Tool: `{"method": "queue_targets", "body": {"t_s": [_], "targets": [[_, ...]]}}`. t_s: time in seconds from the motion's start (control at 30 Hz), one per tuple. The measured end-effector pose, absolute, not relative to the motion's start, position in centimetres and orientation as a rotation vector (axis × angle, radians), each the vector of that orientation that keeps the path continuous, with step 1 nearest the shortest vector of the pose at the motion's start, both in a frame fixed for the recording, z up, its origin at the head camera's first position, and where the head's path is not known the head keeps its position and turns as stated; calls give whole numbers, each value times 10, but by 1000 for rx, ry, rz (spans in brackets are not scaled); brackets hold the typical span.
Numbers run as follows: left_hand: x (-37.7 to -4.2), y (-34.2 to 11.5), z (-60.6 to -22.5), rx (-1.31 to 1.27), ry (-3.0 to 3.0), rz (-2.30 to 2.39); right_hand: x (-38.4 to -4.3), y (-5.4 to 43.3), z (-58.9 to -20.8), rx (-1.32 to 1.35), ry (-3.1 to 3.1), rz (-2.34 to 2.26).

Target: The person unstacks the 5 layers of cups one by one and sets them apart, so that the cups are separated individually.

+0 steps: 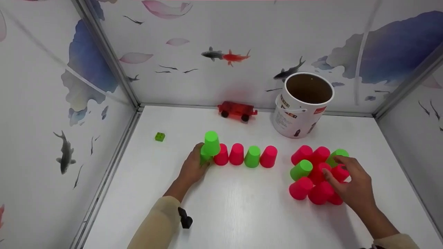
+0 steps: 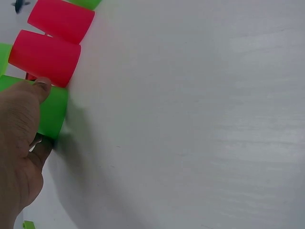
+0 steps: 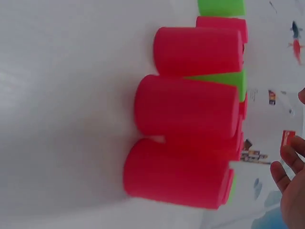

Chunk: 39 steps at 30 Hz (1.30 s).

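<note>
My left hand [image 1: 193, 166] grips a green cup [image 2: 53, 112] at the left end of a row of upside-down cups. Above it, a second green cup [image 1: 211, 143] overlaps the end of the row, bottom up. To the right in that row stand a red cup [image 1: 221, 155], another red cup [image 1: 236, 155], a green cup [image 1: 252, 158] and a last red cup [image 1: 269, 157]. Over the cluster of cups at the right, my right hand [image 1: 358, 186] has fingers and thumb spread apart. Beneath its fingers are a red cup [image 1: 340, 174] and a green cup [image 1: 335, 159].
Several more upturned cups fill the right cluster, among them a front red cup [image 1: 300, 189]. Behind stands a white bucket [image 1: 294, 121] with a handle. A red toy wagon [image 1: 238, 109] sits by the back wall, and a small green block [image 1: 160, 137] lies at the left.
</note>
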State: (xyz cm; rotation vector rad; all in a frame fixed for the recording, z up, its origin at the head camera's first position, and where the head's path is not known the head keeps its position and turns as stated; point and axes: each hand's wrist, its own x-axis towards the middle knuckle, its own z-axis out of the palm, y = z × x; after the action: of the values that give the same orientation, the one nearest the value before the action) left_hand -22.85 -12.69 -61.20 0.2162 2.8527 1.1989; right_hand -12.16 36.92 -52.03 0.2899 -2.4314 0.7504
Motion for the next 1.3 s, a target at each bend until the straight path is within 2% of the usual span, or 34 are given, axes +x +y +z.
{"method": "queue_targets", "body": {"t_s": [0.37,0.63,1.0,1.3], "targets": [[-231,-128,-614,220,2856,1198,-175,267,-492,392,-2762,971],[-229,-127,-611,212,2835,1194,-204,197,-486,587,-2834,1071],[-228,-128,-611,212,2840,1198,-235,131,-489,691,-2815,1163],[-230,-127,-612,193,2831,1185,-243,94,-497,719,-2817,1248]]}}
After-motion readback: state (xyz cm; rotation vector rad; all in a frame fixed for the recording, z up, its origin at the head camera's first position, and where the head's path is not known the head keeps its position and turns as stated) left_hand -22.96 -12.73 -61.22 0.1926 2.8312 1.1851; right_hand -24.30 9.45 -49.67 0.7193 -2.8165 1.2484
